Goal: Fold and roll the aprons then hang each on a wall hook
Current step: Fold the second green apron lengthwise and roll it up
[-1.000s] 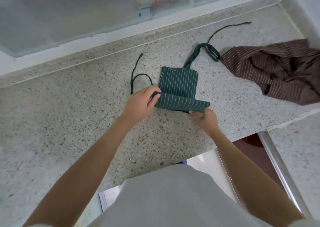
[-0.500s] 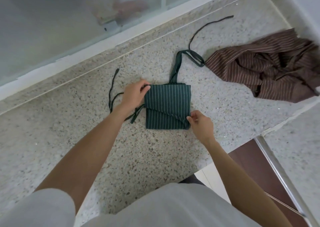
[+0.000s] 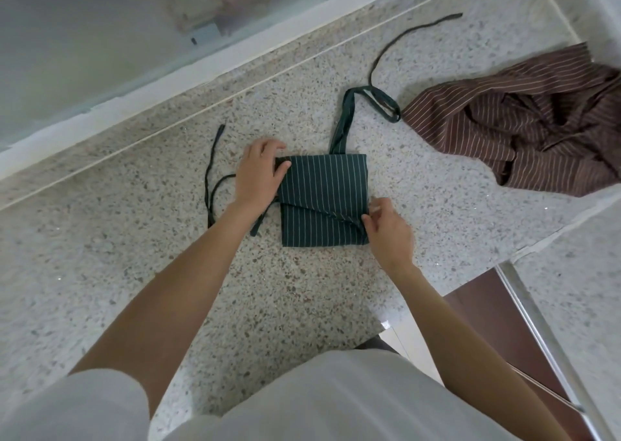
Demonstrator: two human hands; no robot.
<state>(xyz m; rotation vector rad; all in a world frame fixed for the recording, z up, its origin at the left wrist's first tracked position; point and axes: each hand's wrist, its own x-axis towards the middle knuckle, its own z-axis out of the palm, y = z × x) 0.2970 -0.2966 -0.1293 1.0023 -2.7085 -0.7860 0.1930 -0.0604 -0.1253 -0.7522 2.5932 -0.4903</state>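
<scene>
A dark green striped apron [image 3: 322,198] lies folded into a flat square on the speckled counter [image 3: 134,272]. Its neck strap [image 3: 363,104] loops away toward the back, and thin ties [image 3: 211,178] trail off its left side. My left hand [image 3: 258,175] rests on the square's left edge, fingers over the cloth. At the lower right corner my right hand [image 3: 386,229] pinches the top fold. A crumpled brown striped apron [image 3: 524,124] sits in a heap at the right.
A frosted window [image 3: 100,20] with a white sill runs along the back of the counter. The counter's front edge drops off at the lower right, where a metal rail [image 3: 544,340] and a dark red floor show.
The near half of the green apron has been folded up and laid flat into a square. My left hand moved to its left edge, my right hand to the right corner.
</scene>
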